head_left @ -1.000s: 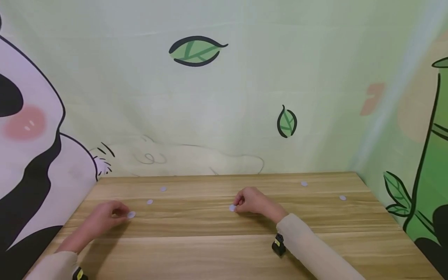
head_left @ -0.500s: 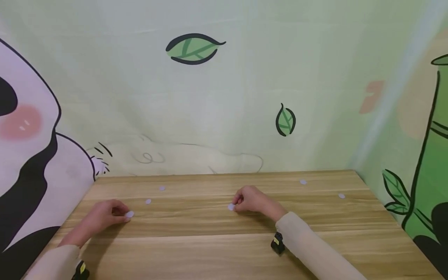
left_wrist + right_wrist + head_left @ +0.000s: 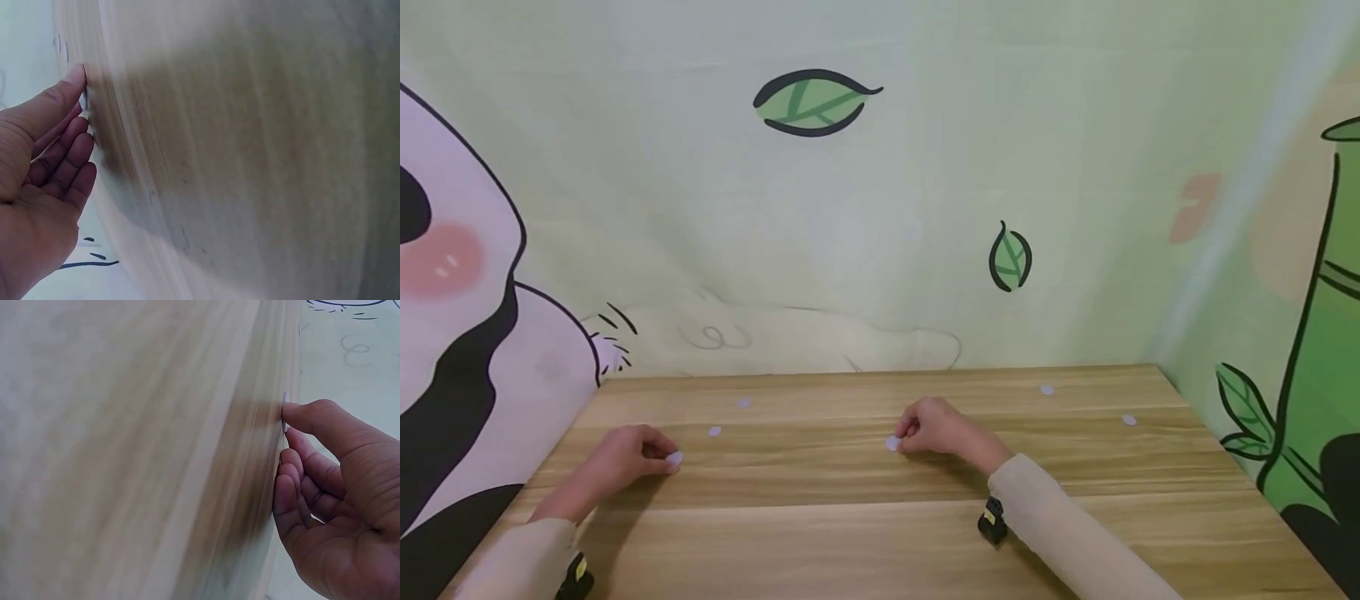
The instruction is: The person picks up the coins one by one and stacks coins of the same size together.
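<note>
Small, flat, pale-lilac round disc (image 3: 675, 458) at the left hand (image 3: 627, 454): thumb and forefinger nearly together, pinching its edge. A matching pale-lilac disc (image 3: 892, 443) sits at the tips of the right hand (image 3: 934, 427), likewise pinched at one side, other fingers curled in. Both discs are over the wood-grain tabletop (image 3: 775, 542); whether either touches it cannot be told.

Handling, as judged: discs likely light, thin, fairly stiff, perhaps slippery on the smooth surface; best taken by opposite edges with thumb and fingertip.

Farther out, two lilac discs (image 3: 715, 432) (image 3: 744, 402) lie beyond the left hand, two more (image 3: 1047, 390) (image 3: 1129, 420) to the right.

Hard to make out: disc material and any markings; fingertips partly cover the held discs, and both wrist views show these almost edge-on.
</note>
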A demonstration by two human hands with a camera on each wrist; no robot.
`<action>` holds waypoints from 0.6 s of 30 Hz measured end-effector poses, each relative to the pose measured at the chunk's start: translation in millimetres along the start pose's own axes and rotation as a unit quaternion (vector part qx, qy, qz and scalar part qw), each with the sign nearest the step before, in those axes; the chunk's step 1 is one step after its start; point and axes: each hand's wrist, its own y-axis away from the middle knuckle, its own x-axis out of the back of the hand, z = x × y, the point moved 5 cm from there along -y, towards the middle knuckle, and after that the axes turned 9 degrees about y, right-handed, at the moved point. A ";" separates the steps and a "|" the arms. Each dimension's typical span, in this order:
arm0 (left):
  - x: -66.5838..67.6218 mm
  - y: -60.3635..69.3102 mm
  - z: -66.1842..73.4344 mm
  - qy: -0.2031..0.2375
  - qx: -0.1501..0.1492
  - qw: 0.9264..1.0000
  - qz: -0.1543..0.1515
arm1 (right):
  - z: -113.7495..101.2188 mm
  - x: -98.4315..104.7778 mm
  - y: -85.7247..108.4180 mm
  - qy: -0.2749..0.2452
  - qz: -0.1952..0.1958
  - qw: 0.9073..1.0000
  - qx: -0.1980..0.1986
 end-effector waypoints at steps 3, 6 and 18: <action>0.6 -0.3 1.3 -0.006 0.003 1.000 0.003 | -0.2 -0.3 0.1 -0.003 0.001 1.000 -0.001; 1.3 -0.5 3.7 -0.008 0.000 1.000 0.004 | 0.5 -0.9 0.1 -0.005 0.002 1.000 -0.003; 0.7 2.7 0.3 -0.007 -0.006 1.000 0.019 | -0.2 -2.5 -0.6 -0.008 0.002 1.000 -0.001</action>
